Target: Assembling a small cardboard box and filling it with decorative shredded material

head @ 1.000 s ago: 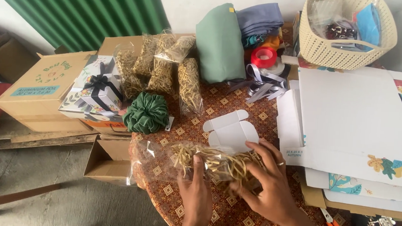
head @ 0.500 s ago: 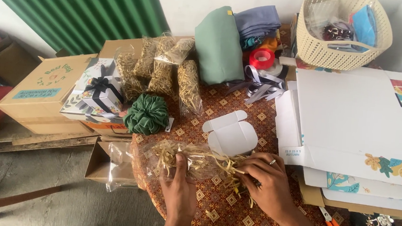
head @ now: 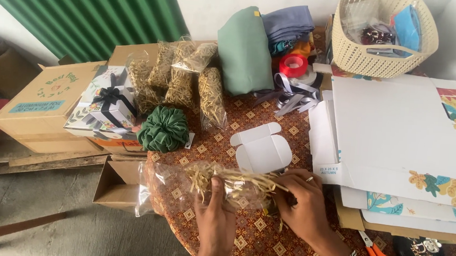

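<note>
In the head view, a clear plastic bag [head: 192, 187] of tan raffia shreds [head: 235, 182] lies across the near edge of the patterned table [head: 263, 242], stretched between both hands. The left hand [head: 215, 218] pinches a tuft of shreds at the bag's middle, fingers pressed together. The right hand [head: 300, 205] grips the bag's right end, fingers curled shut on it. The shreds look pale, thin and tangled, some poking out sideways. Just beyond lies a small white folded box [head: 261, 149].
</note>
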